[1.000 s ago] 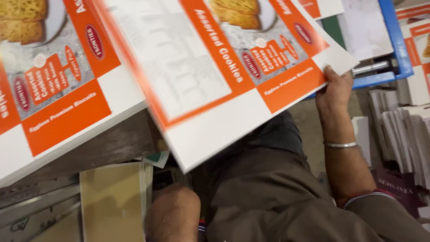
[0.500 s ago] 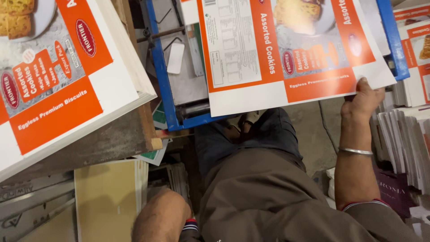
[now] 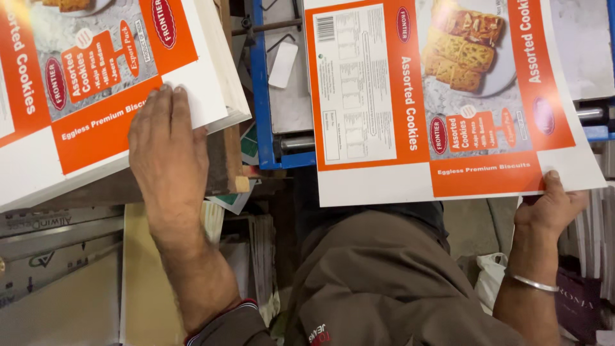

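L hand (image 3: 163, 157) lies flat, palm down, fingers together, on the stack of printed sheets (image 3: 96, 83) at approx 10 o'clock of frame. Fingertips (image 3: 168, 96) sit near the stack's lower right corner, on the white margin just past the orange band. Grip released, nothing pinched, just pressing on the top sheet. Stack is thick; its edge shows many layers at the right side and rests on a wooden block (image 3: 224, 160) w/ a dark desk (image 3: 96, 192) surface under it.

R hand (image 3: 548, 208) at approx 4 o'clock, thumb on top of the single printed sheet (image 3: 435, 102), other fingers hidden under it; grasping the sheet at its lower right corner. Sheet is held out flat towards 12–1 o'clock, over a blue metal frame (image 3: 261, 96) and grey machine bed (image 3: 291, 96). Sheet art: orange bands, white margins, photo of biscuits on a plate, white panel of small print at left. Same art on the stack.

Silver bangle (image 3: 533, 282) on R wrist. Brown trousers (image 3: 391, 282) fill 6 o'clock, between both arms. Flat cardboard pieces (image 3: 61, 282) at 8 o'clock, below the stack. More upright paper stacks (image 3: 599, 237) at 3–4 o'clock, just beside R hand. White plastic bag (image 3: 490, 275) near R forearm.
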